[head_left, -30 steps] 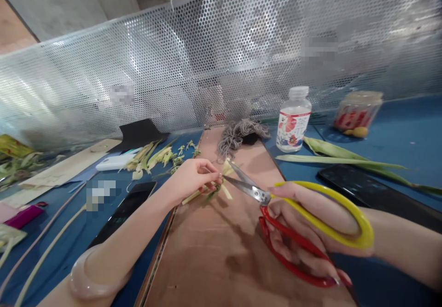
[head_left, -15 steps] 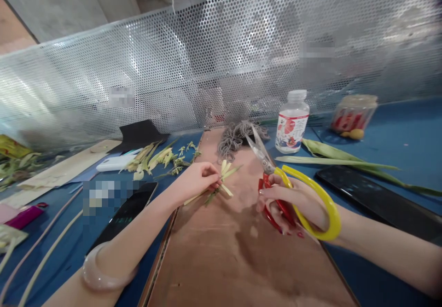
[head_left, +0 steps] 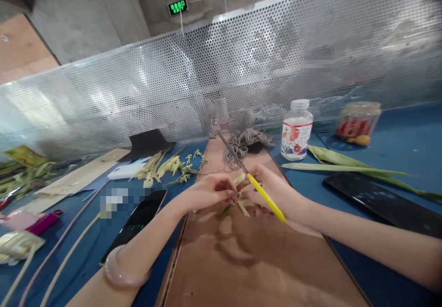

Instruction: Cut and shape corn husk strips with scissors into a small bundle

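Clear plastic is what we see in the bottle point(head_left: 296, 130) with its red-and-white label, whose writing we cannot read, and in the blurred jar point(head_left: 357, 120) with red contents beside it, both standing on the blue table point(head_left: 397, 155) at the perforated metal screen point(head_left: 241, 77). We grasp the scissors point(head_left: 253, 185) in our right hand point(head_left: 272, 192), yellow handle toward us and the closed blades pointing up and away to the left, their long axis slanting over the brown board point(head_left: 248, 261). Our left hand point(head_left: 207, 192) pinches small pale green leaf strips point(head_left: 238, 196) just above the board, fingertips nearly meeting the right hand, while a green sign point(head_left: 178, 7) on the far wall is too small to read.
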`<state>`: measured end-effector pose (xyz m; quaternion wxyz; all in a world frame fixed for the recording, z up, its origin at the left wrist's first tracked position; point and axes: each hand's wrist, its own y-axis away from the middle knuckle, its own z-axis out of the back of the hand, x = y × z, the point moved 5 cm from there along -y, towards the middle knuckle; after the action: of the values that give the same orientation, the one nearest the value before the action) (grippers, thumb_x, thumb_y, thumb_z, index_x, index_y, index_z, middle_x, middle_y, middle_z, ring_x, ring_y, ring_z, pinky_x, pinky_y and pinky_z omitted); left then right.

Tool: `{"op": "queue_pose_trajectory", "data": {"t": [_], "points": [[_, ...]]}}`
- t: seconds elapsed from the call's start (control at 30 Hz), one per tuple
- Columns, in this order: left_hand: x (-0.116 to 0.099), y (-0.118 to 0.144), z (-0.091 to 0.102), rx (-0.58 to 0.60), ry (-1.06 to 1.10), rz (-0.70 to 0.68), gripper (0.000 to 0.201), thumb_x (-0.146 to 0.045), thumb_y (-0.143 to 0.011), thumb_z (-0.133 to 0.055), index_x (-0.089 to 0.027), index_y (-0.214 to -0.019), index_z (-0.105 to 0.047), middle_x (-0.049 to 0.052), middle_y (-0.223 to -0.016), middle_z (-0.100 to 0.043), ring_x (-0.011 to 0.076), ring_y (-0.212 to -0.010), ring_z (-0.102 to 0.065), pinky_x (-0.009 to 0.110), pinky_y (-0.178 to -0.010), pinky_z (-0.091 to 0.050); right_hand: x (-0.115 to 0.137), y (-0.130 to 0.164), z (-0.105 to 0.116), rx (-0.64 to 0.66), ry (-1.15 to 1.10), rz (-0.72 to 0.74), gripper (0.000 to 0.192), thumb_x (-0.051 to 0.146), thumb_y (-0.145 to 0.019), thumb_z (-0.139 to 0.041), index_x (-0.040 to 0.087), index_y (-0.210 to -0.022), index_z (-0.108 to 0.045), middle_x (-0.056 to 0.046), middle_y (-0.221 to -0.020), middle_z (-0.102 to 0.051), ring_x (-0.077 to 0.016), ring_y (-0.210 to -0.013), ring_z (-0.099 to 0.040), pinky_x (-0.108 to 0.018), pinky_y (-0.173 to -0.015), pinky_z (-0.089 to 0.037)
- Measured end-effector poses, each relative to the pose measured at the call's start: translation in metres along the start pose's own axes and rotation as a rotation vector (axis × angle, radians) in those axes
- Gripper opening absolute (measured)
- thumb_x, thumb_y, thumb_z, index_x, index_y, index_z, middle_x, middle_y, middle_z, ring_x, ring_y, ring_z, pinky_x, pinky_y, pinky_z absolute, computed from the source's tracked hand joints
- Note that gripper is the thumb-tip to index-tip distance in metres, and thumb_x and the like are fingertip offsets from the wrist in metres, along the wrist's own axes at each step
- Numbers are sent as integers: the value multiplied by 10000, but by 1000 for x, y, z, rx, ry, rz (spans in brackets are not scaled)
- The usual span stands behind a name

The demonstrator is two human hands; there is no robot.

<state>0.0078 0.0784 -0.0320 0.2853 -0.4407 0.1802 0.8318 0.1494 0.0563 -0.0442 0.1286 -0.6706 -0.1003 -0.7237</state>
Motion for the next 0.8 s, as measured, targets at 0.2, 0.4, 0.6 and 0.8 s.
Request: {"op": "queue_pose_trajectory", "data": {"t": [0.2, 0.4, 0.6, 0.8], "points": [[-2, 0, -5, 20, 50, -37, 132, -246, -807, -599, -146, -893, -596, 68, -882, -669, 162, -798, -640, 328, -758, -502, -9, 3, -4, 13, 55, 57, 300, 151, -658, -585, 237, -850, -371, 75, -662, -520, -78, -375, -464, -210, -333, -390], [-3, 2, -13, 76, 131, -2, 134, -203, -798, -574, -145, -918, -593, 58, -843, -663, 134, -704, -616, 280, -660, -495, -18, -2, -4, -61, 109, 295, 300, 146, -652, -621, 236, -850, -415, 48, -670, -537, -111, -557, -525, -219, -505, -434], [-8, 5, -19, 67, 34, 111, 212, -325, -861, -480, -166, -797, -606, 13, -671, -624, 110, -581, -556, 213, -504, -380, -25, 5, -2, -23, 110, 287, 294, 180, -666, -642, 231, -891, -459, -27, -844, -643, -182, -757, -622, -284, -654, -493], [-9, 9, -28, 151, 29, 155, 251, -420, -802, -580, -174, -776, -624, -6, -623, -581, 110, -544, -531, 219, -513, -415, -17, 16, -3, 30, 150, 250, 273, 182, -654, -663, 226, -853, -481, -31, -848, -659, -196, -773, -633, -302, -674, -493]]}}
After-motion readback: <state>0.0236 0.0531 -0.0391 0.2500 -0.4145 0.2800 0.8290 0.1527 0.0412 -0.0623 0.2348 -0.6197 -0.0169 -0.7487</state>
